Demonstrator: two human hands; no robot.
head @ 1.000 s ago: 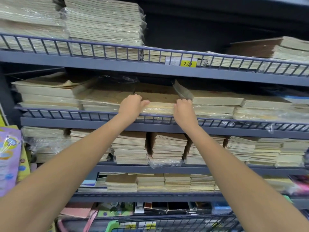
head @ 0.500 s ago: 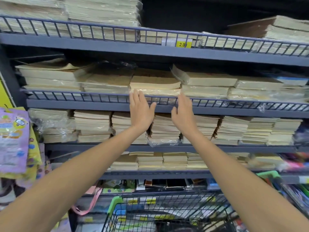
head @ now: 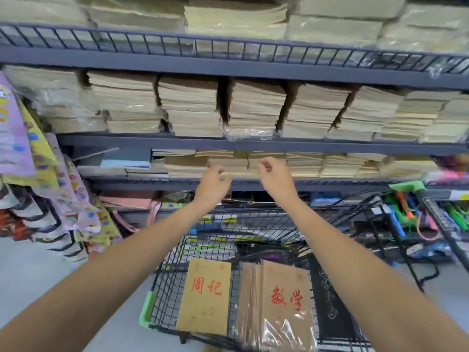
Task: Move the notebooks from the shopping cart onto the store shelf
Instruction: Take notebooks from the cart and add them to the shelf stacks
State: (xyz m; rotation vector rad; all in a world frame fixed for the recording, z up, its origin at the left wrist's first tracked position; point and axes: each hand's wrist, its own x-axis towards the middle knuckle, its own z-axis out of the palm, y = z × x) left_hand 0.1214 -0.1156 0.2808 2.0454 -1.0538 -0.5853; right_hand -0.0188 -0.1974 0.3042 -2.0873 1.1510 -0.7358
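Your left grip is released: the fingers are loosely curled and hold nothing. Your right grip is in the same state, with fingers loosely curled and nothing held. The two grips hang side by side, apart from each other, in front of a lower tier of the store shelf. Both forearms reach forward over the shopping cart.

The shopping cart is a black wire basket with a green corner bumper, and it stands on the floor directly below your arms. Two task items lie inside it:

- A kraft notebook lies flat on the left, its cover printed with red characters.
- A wrapped notebook stack lies just beside it on the right. It is sealed in clear plastic, and its top cover also carries red characters.

The store shelf is grey-blue metal with several tiers. Notebook stacks fill the tier above your grips, set in a row with narrow gaps between them, and some are in plastic wrap. Lower stacks sit on the tier directly behind your grips. A wire rail runs along the front of the top tier.

Hanging packets in purple and yellow are displayed at the left edge of the view.
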